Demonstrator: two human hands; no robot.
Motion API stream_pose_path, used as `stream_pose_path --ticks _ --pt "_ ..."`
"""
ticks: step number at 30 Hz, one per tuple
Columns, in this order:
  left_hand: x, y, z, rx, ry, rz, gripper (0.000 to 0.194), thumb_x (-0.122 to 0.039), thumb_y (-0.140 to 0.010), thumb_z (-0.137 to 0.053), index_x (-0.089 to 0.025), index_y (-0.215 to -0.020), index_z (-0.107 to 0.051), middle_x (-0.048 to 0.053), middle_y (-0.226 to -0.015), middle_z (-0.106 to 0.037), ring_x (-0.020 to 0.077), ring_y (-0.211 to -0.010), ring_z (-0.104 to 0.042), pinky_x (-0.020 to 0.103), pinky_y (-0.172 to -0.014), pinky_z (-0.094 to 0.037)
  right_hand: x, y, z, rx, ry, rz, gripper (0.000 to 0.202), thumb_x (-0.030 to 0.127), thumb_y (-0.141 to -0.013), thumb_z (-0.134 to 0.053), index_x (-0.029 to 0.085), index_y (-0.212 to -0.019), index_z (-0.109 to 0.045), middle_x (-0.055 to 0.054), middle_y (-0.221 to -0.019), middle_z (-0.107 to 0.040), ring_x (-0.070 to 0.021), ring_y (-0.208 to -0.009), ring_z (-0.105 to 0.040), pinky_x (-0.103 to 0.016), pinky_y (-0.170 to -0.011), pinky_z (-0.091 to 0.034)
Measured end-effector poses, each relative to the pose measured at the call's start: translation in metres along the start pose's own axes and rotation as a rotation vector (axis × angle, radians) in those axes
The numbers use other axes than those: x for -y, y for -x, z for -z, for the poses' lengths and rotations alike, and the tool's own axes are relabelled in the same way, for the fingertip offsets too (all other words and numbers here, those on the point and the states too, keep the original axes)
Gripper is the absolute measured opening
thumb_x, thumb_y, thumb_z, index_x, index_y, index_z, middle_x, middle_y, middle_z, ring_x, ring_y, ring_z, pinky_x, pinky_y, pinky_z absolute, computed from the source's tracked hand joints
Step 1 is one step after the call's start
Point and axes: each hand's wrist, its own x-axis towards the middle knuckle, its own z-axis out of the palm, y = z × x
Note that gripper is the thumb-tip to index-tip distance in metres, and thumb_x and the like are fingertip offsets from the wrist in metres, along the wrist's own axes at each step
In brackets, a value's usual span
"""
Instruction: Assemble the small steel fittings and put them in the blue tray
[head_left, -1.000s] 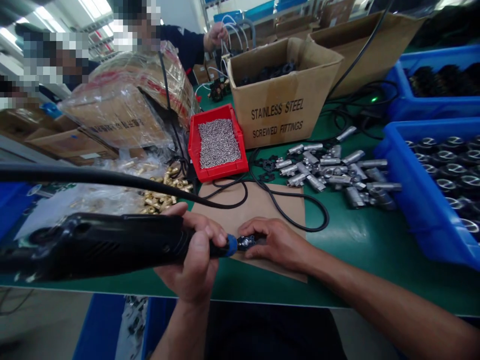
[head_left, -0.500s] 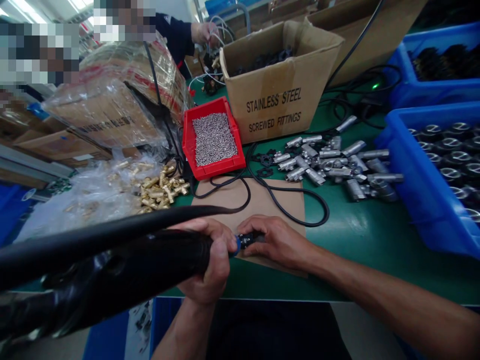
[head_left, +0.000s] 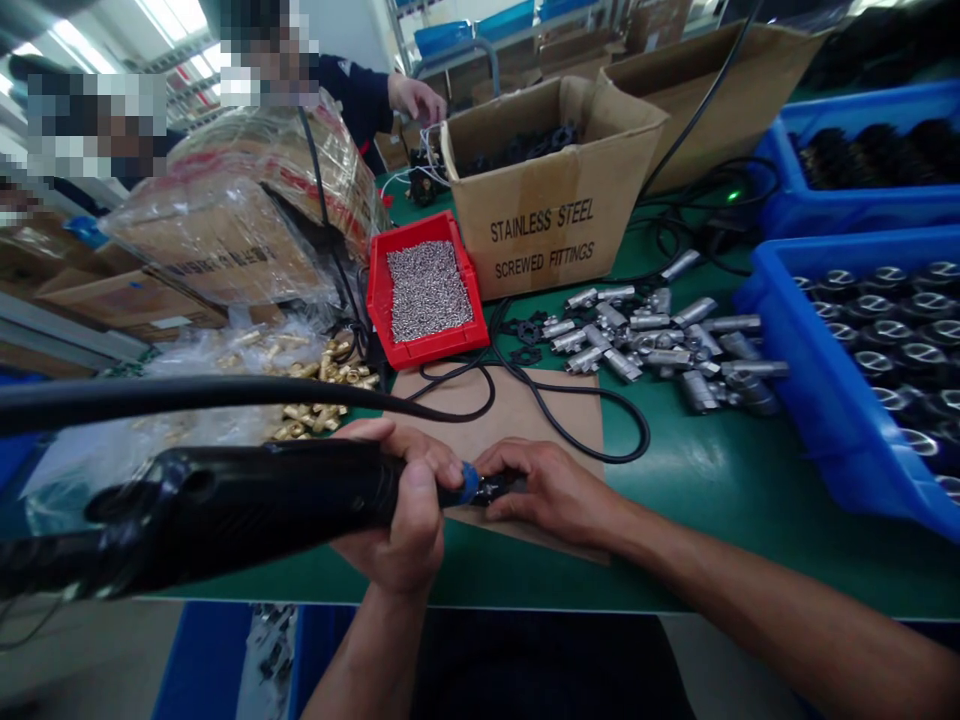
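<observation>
My left hand [head_left: 409,510] is wrapped round the front of a black electric screwdriver [head_left: 277,510], which lies nearly level across the left side. Its blue collar [head_left: 469,483] points right at a small dark fitting [head_left: 496,487]. The fingers of my right hand [head_left: 547,485] are closed on that fitting and hide much of it, so its exact kind cannot be made out. Whether the bit touches the fitting is hidden too. Both hands are just above a piece of brown cardboard [head_left: 566,420] on the green table [head_left: 697,480].
Behind the hands stand a red bin [head_left: 420,352] of tiny metal pieces and a cardboard box [head_left: 547,230]. Silver fittings [head_left: 660,340] lie right, brass fittings [head_left: 319,415] left. A blue crate [head_left: 810,370] holds dark round parts. Black cable [head_left: 637,430] loops nearby. A co-worker's hand [head_left: 418,100] shows behind.
The screwdriver's rear end has swung up, so it lies more level. My right hand keeps hold of the fitting. The co-worker's hand has shifted near the box, and the view has tilted slightly.
</observation>
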Motion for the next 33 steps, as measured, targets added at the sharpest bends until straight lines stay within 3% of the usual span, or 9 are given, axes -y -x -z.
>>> stream_pose_path --ticks 13,17,23,29,33 --pt "0.01 0.005 -0.002 0.094 -0.005 -0.007 0.026 -0.011 -0.08 -0.056 -0.02 -0.103 -0.047 -0.007 -0.066 -0.052 0.0101 -0.05 -0.055 0.028 -0.053 -0.052 -0.001 -0.002 0.0 0.001 -0.005 0.014 0.028 0.016 -0.07 -0.079 0.02 -0.096 -0.07 -0.003 -0.095 -0.069 -0.0195 -0.089 -0.063 -0.03 -0.079 -0.047" --pt "0.008 0.004 -0.006 0.077 -0.006 0.035 0.026 -0.009 -0.081 -0.056 -0.019 -0.105 -0.049 -0.006 -0.066 -0.053 0.0103 -0.051 -0.055 0.029 -0.055 -0.052 -0.002 -0.001 0.0 -0.008 0.002 -0.001 0.029 0.017 -0.07 -0.08 0.019 -0.097 -0.07 -0.003 -0.096 -0.069 -0.0191 -0.089 -0.063 -0.029 -0.079 -0.048" --pt "-0.007 -0.003 -0.008 -0.017 0.02 -0.036 0.035 -0.007 -0.074 -0.054 -0.019 -0.107 -0.052 -0.007 -0.064 -0.052 0.0103 -0.048 -0.052 0.028 -0.049 -0.051 0.0 0.0 0.001 -0.002 0.023 -0.005 0.033 0.015 -0.068 -0.081 0.017 -0.1 -0.071 -0.005 -0.098 -0.07 -0.019 -0.09 -0.063 -0.03 -0.082 -0.048" --pt "-0.013 -0.002 -0.005 -0.06 0.04 0.064 0.033 -0.01 -0.073 -0.057 -0.019 -0.105 -0.053 -0.007 -0.062 -0.052 0.0108 -0.047 -0.052 0.028 -0.049 -0.049 0.001 0.002 0.002 -0.013 0.049 0.058 0.034 0.02 -0.071 -0.079 0.018 -0.104 -0.07 -0.004 -0.101 -0.07 -0.0194 -0.092 -0.064 -0.031 -0.084 -0.049" --pt "-0.014 -0.001 0.009 -0.094 -0.031 0.166 0.035 -0.01 -0.074 -0.06 -0.018 -0.108 -0.054 -0.007 -0.06 -0.054 0.011 -0.046 -0.052 0.026 -0.048 -0.049 0.001 0.004 0.002 -0.004 0.044 0.183 0.026 0.015 -0.078 -0.07 0.018 -0.103 -0.071 -0.005 -0.103 -0.07 -0.0177 -0.096 -0.064 -0.031 -0.089 -0.049"
